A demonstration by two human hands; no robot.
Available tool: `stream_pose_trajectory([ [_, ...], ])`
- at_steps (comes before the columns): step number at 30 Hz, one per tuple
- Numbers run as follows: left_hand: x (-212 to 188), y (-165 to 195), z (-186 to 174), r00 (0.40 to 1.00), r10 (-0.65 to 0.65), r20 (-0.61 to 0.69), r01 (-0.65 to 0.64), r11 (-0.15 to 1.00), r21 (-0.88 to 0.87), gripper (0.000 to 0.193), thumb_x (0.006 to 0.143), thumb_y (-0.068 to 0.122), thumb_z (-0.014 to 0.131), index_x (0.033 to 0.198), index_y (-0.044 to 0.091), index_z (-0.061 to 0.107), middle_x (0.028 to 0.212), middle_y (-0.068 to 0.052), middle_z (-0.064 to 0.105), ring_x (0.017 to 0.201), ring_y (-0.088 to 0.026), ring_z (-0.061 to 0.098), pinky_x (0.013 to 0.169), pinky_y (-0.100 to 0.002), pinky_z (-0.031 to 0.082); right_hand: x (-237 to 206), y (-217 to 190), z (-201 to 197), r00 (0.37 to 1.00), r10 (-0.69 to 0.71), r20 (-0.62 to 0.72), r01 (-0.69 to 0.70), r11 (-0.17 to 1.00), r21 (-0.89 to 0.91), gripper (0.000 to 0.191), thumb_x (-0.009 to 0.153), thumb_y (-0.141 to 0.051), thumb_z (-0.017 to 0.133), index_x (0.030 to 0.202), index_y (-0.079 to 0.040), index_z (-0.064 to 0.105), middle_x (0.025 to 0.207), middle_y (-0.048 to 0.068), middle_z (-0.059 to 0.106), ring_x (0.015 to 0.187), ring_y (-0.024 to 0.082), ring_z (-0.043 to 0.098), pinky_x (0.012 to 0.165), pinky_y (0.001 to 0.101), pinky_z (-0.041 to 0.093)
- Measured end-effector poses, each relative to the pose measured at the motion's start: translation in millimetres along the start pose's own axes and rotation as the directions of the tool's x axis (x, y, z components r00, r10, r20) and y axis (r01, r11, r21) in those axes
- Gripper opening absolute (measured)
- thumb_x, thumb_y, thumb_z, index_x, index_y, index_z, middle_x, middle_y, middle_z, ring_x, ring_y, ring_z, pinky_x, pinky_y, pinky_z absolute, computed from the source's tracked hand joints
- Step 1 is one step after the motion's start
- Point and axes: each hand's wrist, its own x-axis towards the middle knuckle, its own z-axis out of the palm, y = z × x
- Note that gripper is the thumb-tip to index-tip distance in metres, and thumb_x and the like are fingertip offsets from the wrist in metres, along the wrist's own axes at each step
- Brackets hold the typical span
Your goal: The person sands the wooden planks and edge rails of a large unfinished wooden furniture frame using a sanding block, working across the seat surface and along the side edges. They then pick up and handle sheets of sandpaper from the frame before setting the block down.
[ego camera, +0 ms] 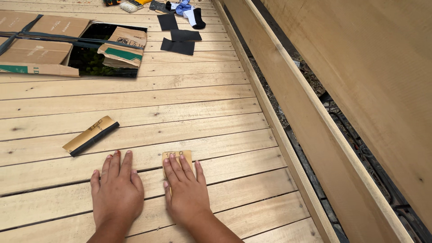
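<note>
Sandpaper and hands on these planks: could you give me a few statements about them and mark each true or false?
1. The right hand presses flat on a tan sandpaper piece. True.
2. The left hand holds the folded sandpaper. False: it lies flat on the bare planks, apart from that sheet.
3. Black sheets lie at the far end. True.
4. The cardboard sits to the right of the hands. False: it is far left.

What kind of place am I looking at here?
Probably a woodworking or carpentry site: bare slatted planks, a right hand pressing sandpaper on them, spare abrasive sheets, and a big timber panel alongside.
</note>
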Motion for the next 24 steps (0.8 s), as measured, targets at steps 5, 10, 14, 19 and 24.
stream_pose_trajectory([
  [5,-1,0,-1,1.000,0.013,0.006,-0.013,1.000,-0.002,0.058,0.100,0.036,0.030,0.157,0.023,0.035,0.163,-0.003,0.032,0.153,-0.017,0.022,0.124,-0.045,0.015,-19,44,-22,0.998,0.055,0.020,-0.055,0.998,-0.008,0.056,0.106,-0.032,0.030,0.161,-0.024,0.026,0.167,-0.003,0.026,0.154,0.018,0.017,0.123,0.0482,0.003],
  [10,1,4,-7,0.997,-0.012,0.083,0.009,0.999,0.041,0.059,0.099,0.037,0.027,0.157,0.024,0.030,0.163,-0.002,0.028,0.151,-0.016,0.019,0.122,-0.044,0.014,-36,165,-78,0.817,0.572,-0.076,-0.576,0.803,-0.151,0.059,0.104,-0.040,0.021,0.162,-0.030,0.014,0.170,-0.012,0.012,0.156,0.010,0.007,0.125,0.0443,-0.001],
  [14,1,6,-9,0.997,-0.014,0.074,0.010,0.999,0.051,0.060,0.099,0.037,0.026,0.157,0.024,0.029,0.163,-0.001,0.028,0.152,-0.015,0.019,0.122,-0.044,0.013,-31,109,-51,0.862,0.507,-0.023,-0.504,0.851,-0.146,0.061,0.104,-0.039,0.023,0.163,-0.027,0.013,0.170,-0.009,0.011,0.156,0.013,0.005,0.124,0.0468,-0.003],
  [19,1,3,-4,1.000,0.012,0.002,-0.012,1.000,-0.020,0.058,0.100,0.037,0.030,0.156,0.024,0.034,0.164,-0.002,0.030,0.153,-0.016,0.021,0.123,-0.044,0.014,-38,-12,4,0.955,-0.232,-0.186,0.196,0.962,-0.191,0.059,0.107,-0.034,0.029,0.162,-0.016,0.024,0.167,0.002,0.025,0.153,0.022,0.016,0.120,0.0512,0.002],
  [24,1,1,1,1.000,0.014,-0.006,-0.015,1.000,-0.025,0.058,0.100,0.036,0.031,0.157,0.023,0.034,0.164,-0.003,0.031,0.152,-0.017,0.022,0.123,-0.045,0.014,-62,75,-44,0.959,0.278,0.049,-0.273,0.957,-0.102,0.057,0.104,-0.036,0.028,0.161,-0.033,0.023,0.168,-0.011,0.021,0.155,0.014,0.014,0.124,0.0459,0.001],
])
